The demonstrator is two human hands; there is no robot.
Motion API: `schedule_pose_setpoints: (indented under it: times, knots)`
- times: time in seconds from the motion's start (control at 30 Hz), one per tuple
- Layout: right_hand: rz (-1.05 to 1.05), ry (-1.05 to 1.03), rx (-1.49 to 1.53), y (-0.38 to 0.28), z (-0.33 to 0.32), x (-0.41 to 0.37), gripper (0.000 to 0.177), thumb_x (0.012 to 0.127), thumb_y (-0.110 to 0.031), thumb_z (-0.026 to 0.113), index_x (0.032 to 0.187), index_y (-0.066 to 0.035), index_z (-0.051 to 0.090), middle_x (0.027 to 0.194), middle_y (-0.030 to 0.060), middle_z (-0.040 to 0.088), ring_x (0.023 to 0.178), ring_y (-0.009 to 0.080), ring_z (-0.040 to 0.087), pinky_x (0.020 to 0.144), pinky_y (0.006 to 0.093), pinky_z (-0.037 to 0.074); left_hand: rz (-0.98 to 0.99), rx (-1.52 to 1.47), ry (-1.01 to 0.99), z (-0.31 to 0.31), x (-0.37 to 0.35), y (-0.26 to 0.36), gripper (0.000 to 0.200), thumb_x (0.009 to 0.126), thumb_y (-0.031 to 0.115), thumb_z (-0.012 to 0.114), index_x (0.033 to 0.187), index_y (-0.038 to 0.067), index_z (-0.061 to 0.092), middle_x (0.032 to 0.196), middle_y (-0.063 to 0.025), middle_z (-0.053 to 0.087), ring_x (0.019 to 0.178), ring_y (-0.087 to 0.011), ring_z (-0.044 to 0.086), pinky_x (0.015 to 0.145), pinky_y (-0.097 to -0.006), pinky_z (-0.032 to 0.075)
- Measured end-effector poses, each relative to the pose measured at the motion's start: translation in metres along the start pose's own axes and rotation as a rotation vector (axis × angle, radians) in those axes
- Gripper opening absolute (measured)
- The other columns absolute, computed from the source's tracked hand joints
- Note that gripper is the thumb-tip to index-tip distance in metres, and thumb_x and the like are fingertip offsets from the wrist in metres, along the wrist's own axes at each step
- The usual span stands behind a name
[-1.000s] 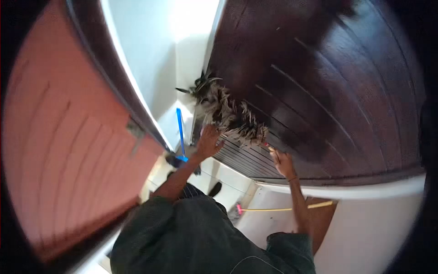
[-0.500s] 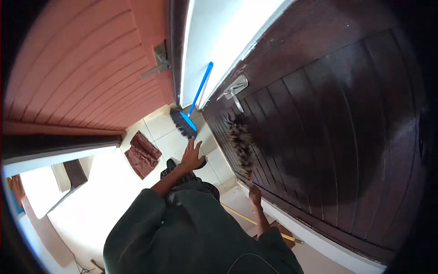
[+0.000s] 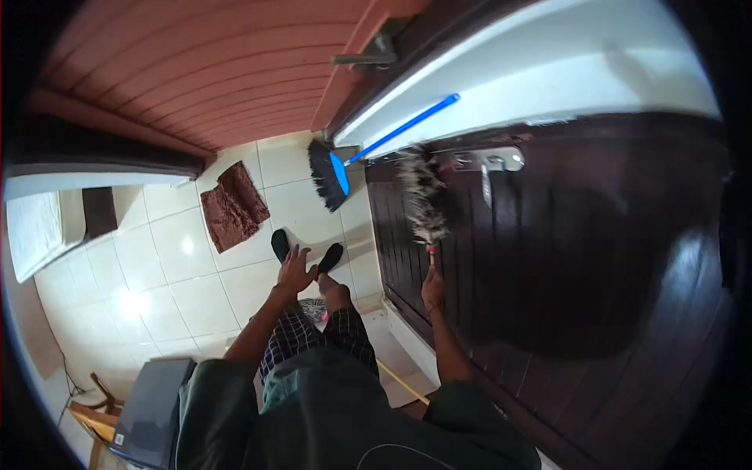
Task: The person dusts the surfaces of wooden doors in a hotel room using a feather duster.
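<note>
My right hand point(image 3: 433, 291) is wrapped round the short handle of a feather duster point(image 3: 423, 196), whose grey-brown fluffy head is against or close to the dark brown door point(image 3: 533, 258). The duster's tip reaches up beside the metal door handle point(image 3: 492, 163). Over the tiled floor, my left hand point(image 3: 294, 270) hangs in front of my body with its fingers apart and holds nothing. A broom with black bristles and a blue handle point(image 3: 407, 129) leans in the corner past the duster.
A reddish door point(image 3: 211, 70) with a lever handle stands at the upper left. On the tiles point(image 3: 188, 274) lies a brown rug point(image 3: 235, 207). A dark grey box-like object point(image 3: 154, 411) is at the lower left, and a yellow pole point(image 3: 401, 381) lies near my right side.
The view has turned and tilted, showing more floor. My right hand has moved the duster nearer the door handle's side. My left hand stays open, now lower over my feet.
</note>
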State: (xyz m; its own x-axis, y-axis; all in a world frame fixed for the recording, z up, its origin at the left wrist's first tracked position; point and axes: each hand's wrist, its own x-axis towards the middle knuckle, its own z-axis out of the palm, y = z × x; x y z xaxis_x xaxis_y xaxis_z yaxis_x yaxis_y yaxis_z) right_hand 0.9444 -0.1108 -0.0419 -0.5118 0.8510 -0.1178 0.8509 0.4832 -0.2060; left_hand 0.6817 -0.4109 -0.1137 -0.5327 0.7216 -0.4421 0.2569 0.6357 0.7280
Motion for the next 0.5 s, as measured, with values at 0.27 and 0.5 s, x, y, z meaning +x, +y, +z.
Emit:
schedule_pose_setpoints:
  times: [0.27, 0.5]
  knots:
    - [0.019, -0.247, 0.018, 0.039, 0.175, 0.072, 0.049, 0.106, -0.031, 0.027, 0.116, -0.003, 0.065, 0.08, 0.0268, 0.063, 0.071, 0.0479, 0.06, 0.064, 0.054, 0.045, -0.307, -0.078, 0.01, 0.089, -0.033, -0.098, 0.045, 0.087, 0.018, 0.063, 0.126, 0.0, 0.05, 0.123, -0.0248, 0.056, 0.115, -0.0413, 0.056, 0.096, -0.0483, 0.046]
    - [0.016, -0.446, -0.031, 0.039, 0.339, 0.175, 0.043, 0.103, -0.031, 0.036, 0.118, 0.0, 0.063, 0.089, 0.0294, 0.064, 0.075, 0.043, 0.063, 0.069, 0.051, 0.048, -0.552, -0.561, 0.15, 0.176, -0.055, -0.147, 0.034, 0.094, 0.019, 0.059, 0.121, -0.002, 0.058, 0.116, -0.0157, 0.064, 0.11, -0.0278, 0.062, 0.095, -0.0359, 0.048]
